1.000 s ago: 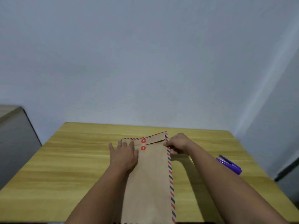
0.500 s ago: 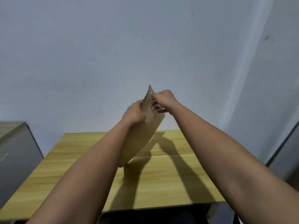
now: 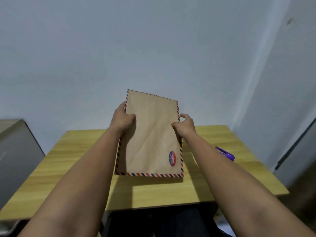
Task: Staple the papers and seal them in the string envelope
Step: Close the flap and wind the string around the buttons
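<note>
Envelope (image 3: 152,134) held upright at frame centre, above the counter (image 3: 77,168). Left hand (image 3: 122,119) and right hand (image 3: 185,125) grip its side edges. Purple stapler (image 3: 224,153) lies on counter, right of frame.

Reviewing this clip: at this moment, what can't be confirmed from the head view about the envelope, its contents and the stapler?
- Envelope: its plain side faces the camera, so the flap, buttons and string are hidden; whether it is sealed cannot be told.
- Papers: none visible; nothing shows whether they are inside or stapled.
- Left hand and right hand: the fingers behind the envelope are hidden.
- Purple stapler: partly covered by the right forearm, and blurred.
</note>
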A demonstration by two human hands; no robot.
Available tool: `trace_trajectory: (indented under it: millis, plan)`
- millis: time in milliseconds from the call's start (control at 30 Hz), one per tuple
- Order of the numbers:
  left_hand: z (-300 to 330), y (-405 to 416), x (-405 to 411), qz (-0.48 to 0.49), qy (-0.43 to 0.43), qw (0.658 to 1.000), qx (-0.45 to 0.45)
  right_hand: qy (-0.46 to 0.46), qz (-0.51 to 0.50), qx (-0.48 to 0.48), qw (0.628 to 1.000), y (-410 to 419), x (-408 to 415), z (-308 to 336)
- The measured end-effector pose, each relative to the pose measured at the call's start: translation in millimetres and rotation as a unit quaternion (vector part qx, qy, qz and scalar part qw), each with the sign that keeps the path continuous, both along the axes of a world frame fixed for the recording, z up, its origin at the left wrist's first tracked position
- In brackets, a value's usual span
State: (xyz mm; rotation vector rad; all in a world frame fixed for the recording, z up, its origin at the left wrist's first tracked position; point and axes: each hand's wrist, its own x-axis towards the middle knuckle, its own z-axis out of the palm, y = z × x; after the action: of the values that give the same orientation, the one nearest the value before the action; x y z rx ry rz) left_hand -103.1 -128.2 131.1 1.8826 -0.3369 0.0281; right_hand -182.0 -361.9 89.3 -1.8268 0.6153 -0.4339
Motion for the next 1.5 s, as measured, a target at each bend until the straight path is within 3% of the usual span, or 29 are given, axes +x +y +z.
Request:
trace_trajectory:
  millis: [167,267,367,633,1500]
  plan:
    - [-84,-12,10,0.004,-0.014,0.990,0.143,0.094,-0.031,-0.104,0.990,4,0,-69]
    - [-141,-19,2,-0.032,-0.046,0.927,0.370,0.226,0.038,-0.268,0.936,16,-2,-117]
    - [-190,-25,-16,-0.093,-0.066,0.868,0.484,0.251,0.113,-0.380,0.883,29,-4,-154]
    - [-214,-25,1,-0.068,-0.129,0.858,0.493,0.248,0.123,-0.416,0.866,30,16,-165]
    - [-219,-38,51,-0.046,-0.140,0.857,0.494,0.206,0.158,-0.433,0.863,17,68,-167]
